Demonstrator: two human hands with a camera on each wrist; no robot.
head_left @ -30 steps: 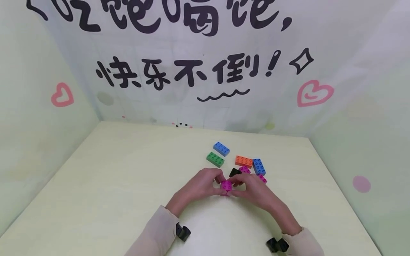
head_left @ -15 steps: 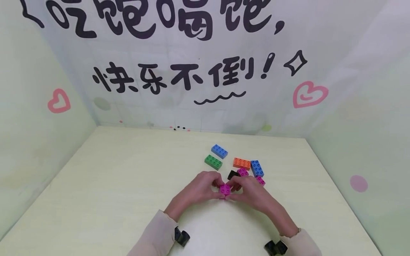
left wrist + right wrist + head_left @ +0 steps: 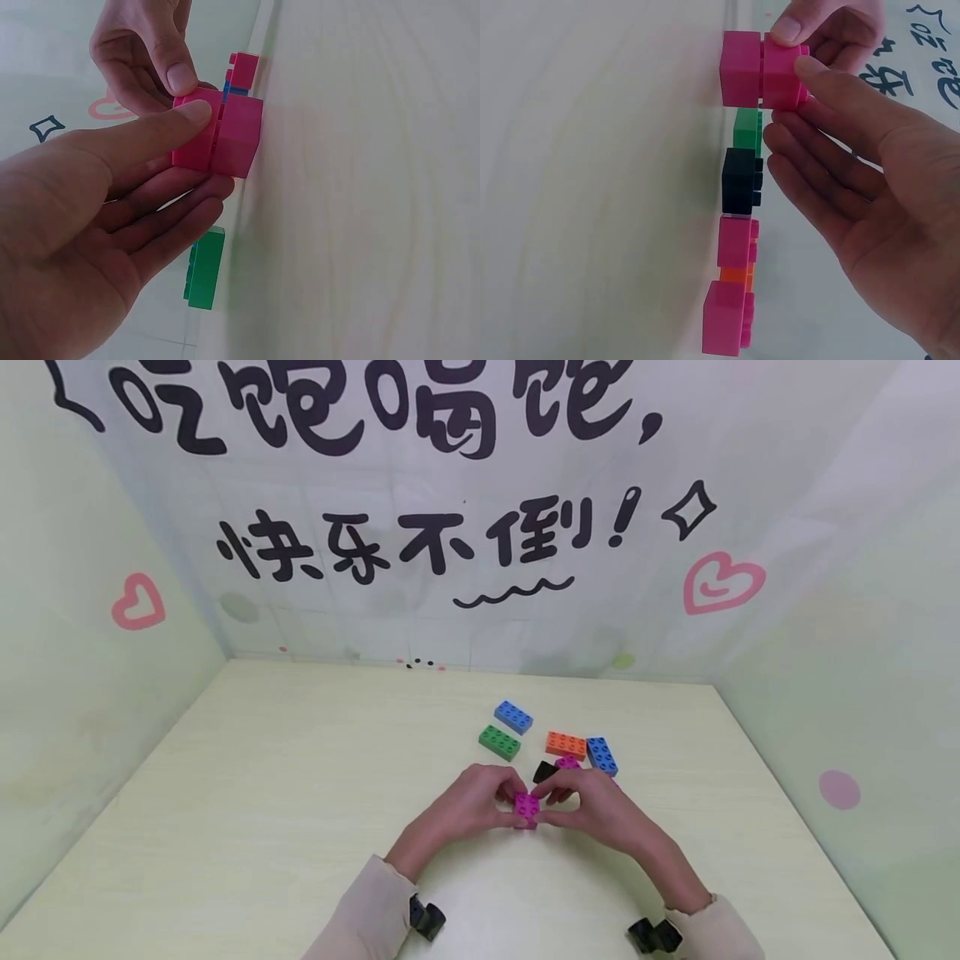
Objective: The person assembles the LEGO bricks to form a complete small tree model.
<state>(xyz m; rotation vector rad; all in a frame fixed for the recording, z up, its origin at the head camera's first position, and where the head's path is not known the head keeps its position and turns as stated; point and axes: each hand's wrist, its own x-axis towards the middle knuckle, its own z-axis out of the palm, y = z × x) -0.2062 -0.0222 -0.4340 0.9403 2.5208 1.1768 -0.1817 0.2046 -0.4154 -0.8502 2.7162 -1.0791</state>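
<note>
Two pink toy building bricks stand one above the other on the table, the upper brick [image 3: 780, 82] over the lower brick [image 3: 740, 69]. A thin gap shows between them in both wrist views. From the left, my left hand [image 3: 474, 800] pinches the upper brick, its thumb on the near side. My right hand [image 3: 603, 807] pinches the same brick from the right, thumb and fingertips at its edge. Just beyond the right fingers lies a black brick [image 3: 545, 772]. Another pink brick [image 3: 567, 762] sits behind it, partly hidden by the hand.
Farther back lie a green brick [image 3: 499, 742], a light blue brick [image 3: 513, 717], an orange brick [image 3: 566, 744] and a darker blue brick [image 3: 602, 756]. One more pink brick [image 3: 724, 319] stands to the right, mostly covered by the right hand in the head view. Printed walls enclose the table [image 3: 262, 827].
The head view has shifted slightly. Both hands stay at the pink bricks, still pinching the upper one. The right hand has moved a little and now covers more of the rightmost pink brick.
</note>
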